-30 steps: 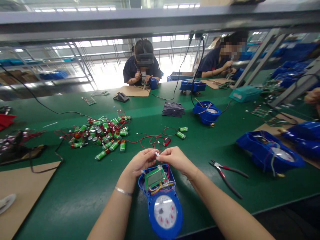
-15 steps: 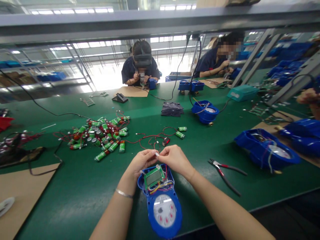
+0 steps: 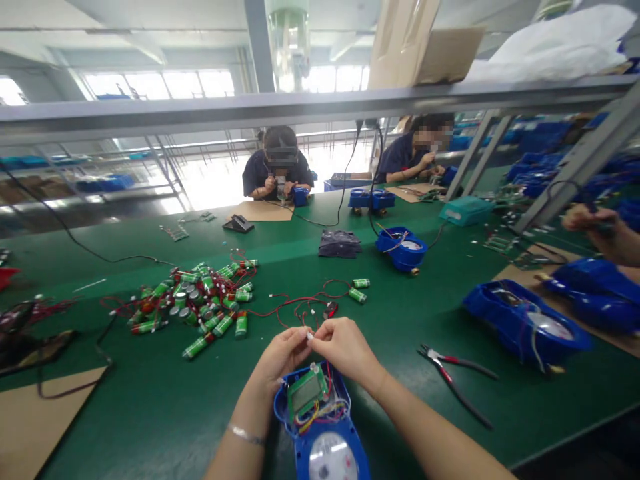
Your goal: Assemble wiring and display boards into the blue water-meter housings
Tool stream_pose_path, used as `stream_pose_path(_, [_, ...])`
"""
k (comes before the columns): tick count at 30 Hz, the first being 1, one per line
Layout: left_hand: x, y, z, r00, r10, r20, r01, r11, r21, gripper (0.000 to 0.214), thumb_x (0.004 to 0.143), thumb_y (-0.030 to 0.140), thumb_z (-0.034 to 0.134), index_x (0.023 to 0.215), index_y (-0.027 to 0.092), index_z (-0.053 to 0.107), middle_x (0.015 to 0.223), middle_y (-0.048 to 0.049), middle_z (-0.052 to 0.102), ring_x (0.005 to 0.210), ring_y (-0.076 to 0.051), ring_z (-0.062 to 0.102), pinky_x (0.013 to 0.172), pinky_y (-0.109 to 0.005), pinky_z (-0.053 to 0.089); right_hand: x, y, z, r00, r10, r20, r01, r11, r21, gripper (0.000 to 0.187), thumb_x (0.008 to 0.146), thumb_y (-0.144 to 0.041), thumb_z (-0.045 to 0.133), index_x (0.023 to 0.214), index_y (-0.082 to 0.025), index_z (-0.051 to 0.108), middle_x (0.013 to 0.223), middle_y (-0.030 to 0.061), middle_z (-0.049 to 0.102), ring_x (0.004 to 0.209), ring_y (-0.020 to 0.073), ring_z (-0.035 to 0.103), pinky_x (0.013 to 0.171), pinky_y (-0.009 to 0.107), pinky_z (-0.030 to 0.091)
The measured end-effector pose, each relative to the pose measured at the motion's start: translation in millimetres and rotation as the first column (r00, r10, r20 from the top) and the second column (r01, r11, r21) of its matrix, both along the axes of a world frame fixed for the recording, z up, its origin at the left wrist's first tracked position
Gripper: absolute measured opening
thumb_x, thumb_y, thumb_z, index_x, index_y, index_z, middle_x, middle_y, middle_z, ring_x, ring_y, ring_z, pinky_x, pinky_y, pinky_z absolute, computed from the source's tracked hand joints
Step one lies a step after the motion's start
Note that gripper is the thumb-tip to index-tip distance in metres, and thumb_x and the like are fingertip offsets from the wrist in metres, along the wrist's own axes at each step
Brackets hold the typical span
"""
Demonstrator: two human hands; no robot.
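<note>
My left hand [image 3: 284, 353] and my right hand [image 3: 345, 347] meet fingertip to fingertip, both pinching a small white wire connector [image 3: 309, 335]. Just below them lies a blue water meter [image 3: 325, 427] with its upper housing uncovered. Inside that housing a green circuit board with a grey display [image 3: 306, 392] sits tilted among yellow, white and red wires. A red wire rises from the housing towards my right hand. Beyond my fingers, thin red and black leads and a small red-and-black part [image 3: 331, 309] rest on the green table [image 3: 165, 400].
Green batteries with red leads [image 3: 210, 300] are heaped to the left; two loose batteries [image 3: 358, 294] lie ahead. Pliers [image 3: 453, 380] with red-and-black handles lie right, near another blue meter [image 3: 525, 320]. Two co-workers [image 3: 277, 163] sit across the table; another person's hand [image 3: 595, 223] shows far right.
The camera view has tilted up, so the table and hands sit lower in the picture. Both hands stay together at the white connector, with only slight finger movement.
</note>
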State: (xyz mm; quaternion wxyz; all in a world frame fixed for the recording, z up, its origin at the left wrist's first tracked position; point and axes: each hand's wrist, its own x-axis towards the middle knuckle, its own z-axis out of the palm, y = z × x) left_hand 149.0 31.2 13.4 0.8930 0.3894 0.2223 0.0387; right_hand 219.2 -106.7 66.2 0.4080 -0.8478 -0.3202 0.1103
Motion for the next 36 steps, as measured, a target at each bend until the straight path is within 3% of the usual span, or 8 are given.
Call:
stream_pose_path(10, [-0.8,-5.1,-2.1,0.997,0.07,0.007,-0.069,0.991,-0.111,0.006,0.083,0.01,0.069,0.078,0.013,0.067,0.077,-0.003,0.072,0.072,-0.011,0.069,0.068,-0.016,0.058,-4.3,-1.3,4.1,1.0,0.006,0.007,-0.006,0.999,0.037,0.017,0.077,-0.027,0.066,0.064,-0.017,0.071,0.066,0.0054,0.072,0.06,0.0186,0.064,0.052,0.024,0.039])
stream_pose_path(17, [-3.4,-7.0,2.3,0.997,0.077,0.028,-0.073,0.991,-0.116,0.008,0.084,0.009,0.067,0.077,0.013,0.068,0.078,-0.0033,0.072,0.075,-0.011,0.069,0.074,-0.017,0.057,-5.7,1.0,4.0,1.0,-0.002,-0.012,0.003,0.998,0.06,0.018,0.077,-0.028,0.066,0.064,-0.017,0.071,0.067,0.0058,0.072,0.062,0.0191,0.065,0.054,0.024,0.041])
stream_pose_path(21, [-5.7,-3.7,2.3,0.999,0.019,0.047,-0.015,0.996,-0.084,0.006,0.077,0.012,0.074,0.078,0.01,0.069,0.078,-0.0052,0.072,0.077,-0.014,0.069,0.075,-0.02,0.058,-3.5,-0.6,5.1,1.0,0.014,-0.003,-0.014,0.999,0.04,0.016,0.076,-0.025,0.067,0.064,-0.016,0.071,0.067,0.006,0.072,0.063,0.0188,0.065,0.055,0.024,0.041])
stream_pose_path(30, [-7.1,-1.8,3.6,0.994,-0.102,0.05,0.101,0.995,0.014,0.036,0.051,0.026,0.094,0.07,0.01,0.068,0.072,-0.0038,0.069,0.07,-0.014,0.067,0.073,-0.023,0.058,4.3,-3.9,2.5,0.994,0.109,-0.024,-0.109,0.994,0.007,0.017,0.074,-0.021,0.068,0.059,-0.015,0.069,0.058,0.0035,0.068,0.056,0.0153,0.059,0.05,0.022,0.035])
stream_pose_path(33, [-6.1,-3.4,5.3,0.995,-0.092,0.049,0.088,0.994,0.066,0.036,0.05,0.029,0.094,0.069,0.012,0.068,0.071,-0.0023,0.068,0.069,-0.014,0.066,0.072,-0.023,0.058,5.4,-3.3,-4.1,0.994,0.096,-0.051,-0.094,0.995,0.034,0.017,0.075,-0.024,0.068,0.062,-0.014,0.07,0.061,0.0044,0.068,0.058,0.0159,0.059,0.051,0.023,0.035])
stream_pose_path(36, [-6.8,-2.4,5.9,0.997,-0.065,0.044,0.058,0.988,0.14,0.031,0.061,0.033,0.089,0.078,0.014,0.071,0.079,-0.0028,0.07,0.076,-0.014,0.066,0.075,-0.024,0.057,7.7,-5.7,-10.0,0.985,0.113,-0.127,-0.098,0.988,0.119,0.02,0.078,-0.032,0.068,0.073,-0.013,0.073,0.069,0.0055,0.071,0.063,0.0168,0.061,0.054,0.023,0.038])
